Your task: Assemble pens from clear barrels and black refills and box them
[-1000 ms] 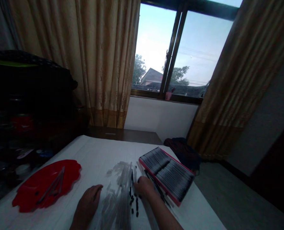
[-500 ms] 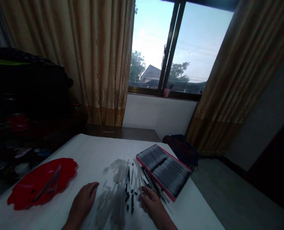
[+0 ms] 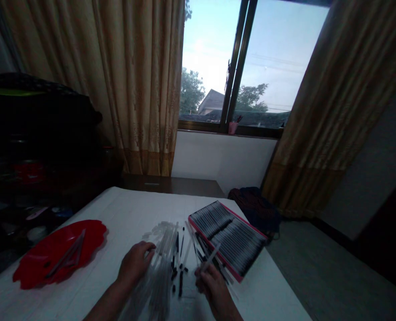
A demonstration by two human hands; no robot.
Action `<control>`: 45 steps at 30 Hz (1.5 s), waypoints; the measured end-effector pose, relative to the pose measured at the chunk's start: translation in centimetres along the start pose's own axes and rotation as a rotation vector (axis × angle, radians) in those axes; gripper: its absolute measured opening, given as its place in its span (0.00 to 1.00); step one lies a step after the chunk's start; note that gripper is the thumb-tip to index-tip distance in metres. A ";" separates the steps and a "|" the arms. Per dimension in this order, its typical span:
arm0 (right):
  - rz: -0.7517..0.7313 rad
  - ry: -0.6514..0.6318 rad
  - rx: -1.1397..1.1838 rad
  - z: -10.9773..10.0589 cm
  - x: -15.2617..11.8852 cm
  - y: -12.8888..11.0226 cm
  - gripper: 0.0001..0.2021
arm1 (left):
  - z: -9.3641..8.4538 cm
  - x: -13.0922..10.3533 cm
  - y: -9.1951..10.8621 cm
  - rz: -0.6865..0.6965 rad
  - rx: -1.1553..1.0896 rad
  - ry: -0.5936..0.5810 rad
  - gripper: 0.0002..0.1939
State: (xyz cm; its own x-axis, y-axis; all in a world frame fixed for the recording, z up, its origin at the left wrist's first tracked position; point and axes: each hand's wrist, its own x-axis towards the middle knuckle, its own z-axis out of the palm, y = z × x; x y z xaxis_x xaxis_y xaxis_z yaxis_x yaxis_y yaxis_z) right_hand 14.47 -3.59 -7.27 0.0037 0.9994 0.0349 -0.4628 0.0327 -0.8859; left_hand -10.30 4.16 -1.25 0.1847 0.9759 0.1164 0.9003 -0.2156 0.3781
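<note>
My right hand (image 3: pixel 214 285) is closed on a clear pen barrel (image 3: pixel 211 257), which sticks up and to the right from the fingers. My left hand (image 3: pixel 136 262) reaches over the left side of a heap of clear pen barrels (image 3: pixel 162 272), its thumb and forefinger slightly apart; I see nothing held there. Short translucent pieces (image 3: pixel 157 228) lie at the heap's far end. Between my hands, small black caps (image 3: pixel 181 283) and thin dark refills (image 3: pixel 182 238) are scattered. Just beyond my right hand, a pink-edged box (image 3: pixel 239 278) holds rows of pens with black ends.
A red scalloped plate (image 3: pixel 27 267) with a few clear pieces on it sits at the left of the white-covered table (image 3: pixel 131 207). Loose dark pens lie along the box's near side. Dark clothing (image 3: pixel 254 205) is piled past the table's far right corner.
My left hand has moved right, onto the edge of the barrel heap. My right hand now has a clear barrel tilted up in its fingers and has shifted slightly.
</note>
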 end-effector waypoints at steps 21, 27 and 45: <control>0.044 0.083 0.156 -0.2 0.2 0.0 0.13 | 4.3 5.1 10.2 -0.055 0.089 -0.160 0.12; 0.057 0.142 0.174 -0.1 0.1 -0.1 0.17 | 1.8 1.4 9.2 0.129 -0.069 -0.205 0.08; 0.067 0.170 0.214 0.3 -0.2 0.0 0.21 | 2.9 -5.1 8.8 0.161 -0.137 -0.225 0.08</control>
State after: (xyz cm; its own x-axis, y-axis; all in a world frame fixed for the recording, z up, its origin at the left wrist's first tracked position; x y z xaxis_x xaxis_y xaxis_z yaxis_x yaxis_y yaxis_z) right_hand 14.23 -3.75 -7.16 0.1073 0.9876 -0.1144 -0.6437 -0.0187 -0.7651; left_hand -2.15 -2.58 -1.20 0.4173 0.9086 -0.0159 0.7937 -0.3560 0.4932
